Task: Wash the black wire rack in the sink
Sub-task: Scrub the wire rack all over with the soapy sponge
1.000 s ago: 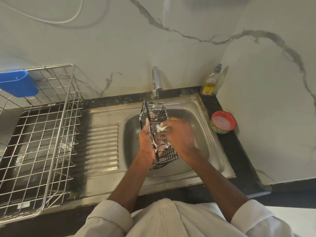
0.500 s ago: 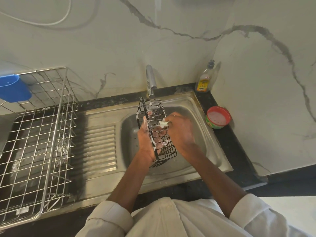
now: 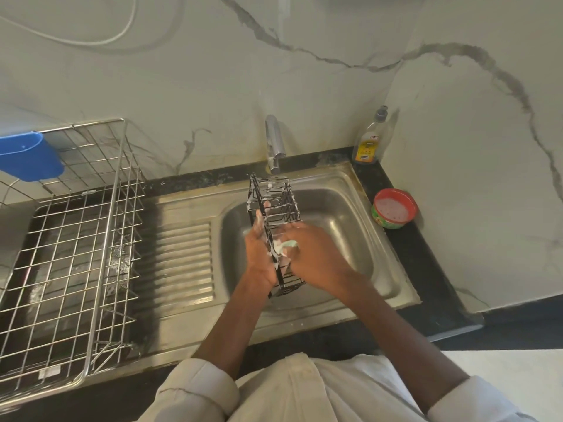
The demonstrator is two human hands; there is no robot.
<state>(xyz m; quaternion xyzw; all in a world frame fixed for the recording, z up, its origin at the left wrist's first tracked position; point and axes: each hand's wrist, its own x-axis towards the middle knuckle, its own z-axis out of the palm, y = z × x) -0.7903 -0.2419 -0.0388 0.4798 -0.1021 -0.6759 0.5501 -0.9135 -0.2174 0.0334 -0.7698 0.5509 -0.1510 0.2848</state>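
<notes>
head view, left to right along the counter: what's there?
Blue holder → steel dish rack → ridged drainboard → black wire rack held over the sink → soap bottle → red bowl.

No text can be read: the bottle (image 3: pixel 371 138) at the back of the counter has a yellow label with a small red and white mark, but the letters are too small and blurred.

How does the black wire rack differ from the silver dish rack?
The black wire rack is dark, narrow and soapy, held over the sink; the silver dish rack is shiny, far wider and stands untouched beside the basin. Both are open wire grids.
</notes>
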